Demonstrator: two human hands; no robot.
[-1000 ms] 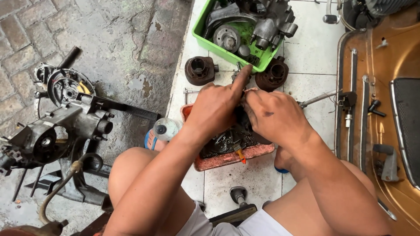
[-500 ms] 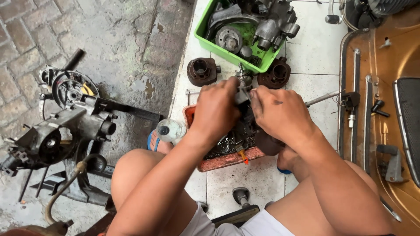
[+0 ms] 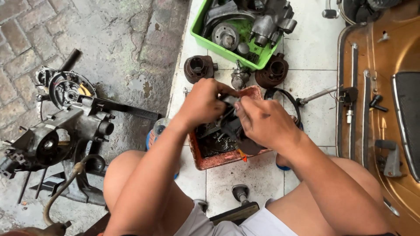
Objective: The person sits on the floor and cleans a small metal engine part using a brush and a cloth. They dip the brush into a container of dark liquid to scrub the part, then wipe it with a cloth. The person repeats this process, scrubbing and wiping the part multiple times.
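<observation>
A dark, oily metal part [image 3: 227, 120] sits between both hands above a rusty red tray [image 3: 218, 161] of greasy bits on the white tiles. Beyond the tray stand two brown cylinders [image 3: 199, 68] and a green tub [image 3: 202, 22] of engine parts; an engine block [image 3: 57, 131] lies well apart on the left. The left hand [image 3: 203, 102] and the right hand [image 3: 262, 122] are both curled closed on the part, fingers bent over it.

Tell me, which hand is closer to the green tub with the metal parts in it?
Left. The left hand is just below the green tub, toward its left end. The right hand sits lower, farther from it, over the red tray.
</observation>
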